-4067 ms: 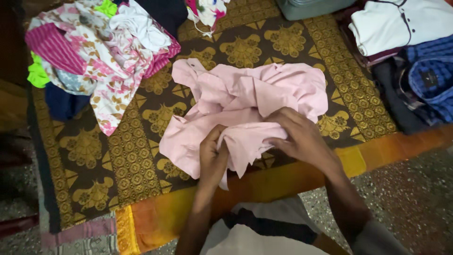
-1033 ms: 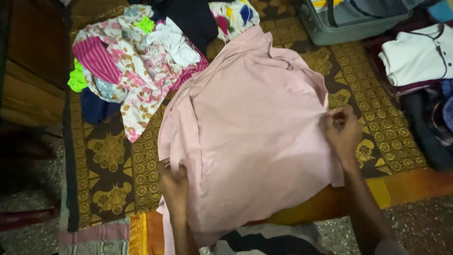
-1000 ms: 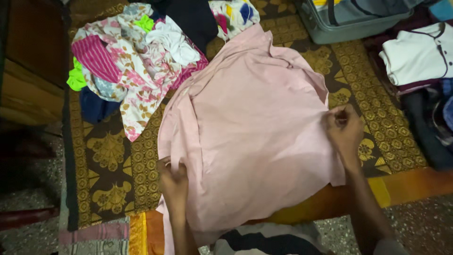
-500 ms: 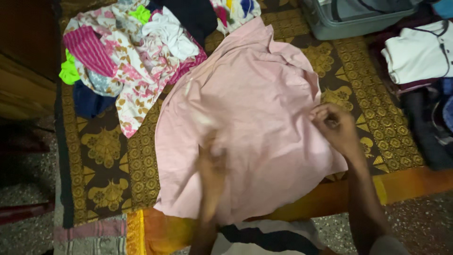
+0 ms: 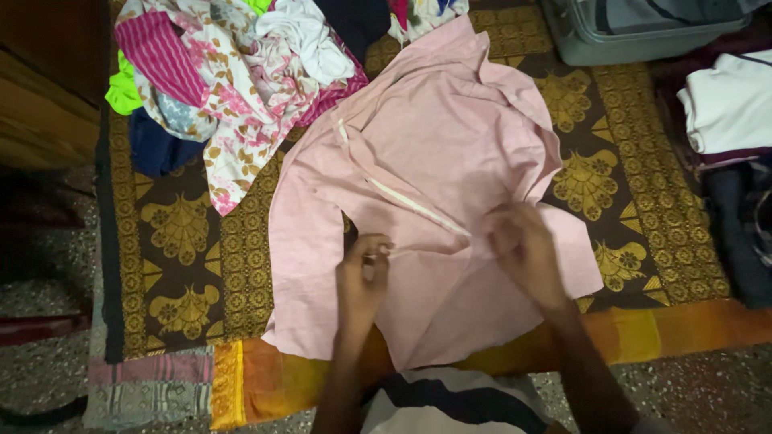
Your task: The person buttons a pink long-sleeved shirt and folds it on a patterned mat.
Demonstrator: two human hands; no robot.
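Note:
A pale pink shirt [image 5: 434, 137] lies spread on a dark brown and gold patterned cloth [image 5: 193, 241]. Its front has a fold with a lighter seam running diagonally across the middle. My left hand [image 5: 362, 277] pinches the shirt's fabric near the lower end of that seam. My right hand [image 5: 521, 251], slightly blurred, grips the fabric just right of the seam's end. Both hands sit close together near the shirt's lower middle.
A heap of mixed clothes [image 5: 229, 76], floral, striped pink, white and neon green, lies at the top left. A grey suitcase [image 5: 643, 32] stands at the top right. Folded white [image 5: 732, 108] and dark garments are stacked at the right edge. Speckled floor lies below.
Both hands left the shirt's outer edges and came together at its middle. The shirt, flat before, now has a side folded over, showing a diagonal seam.

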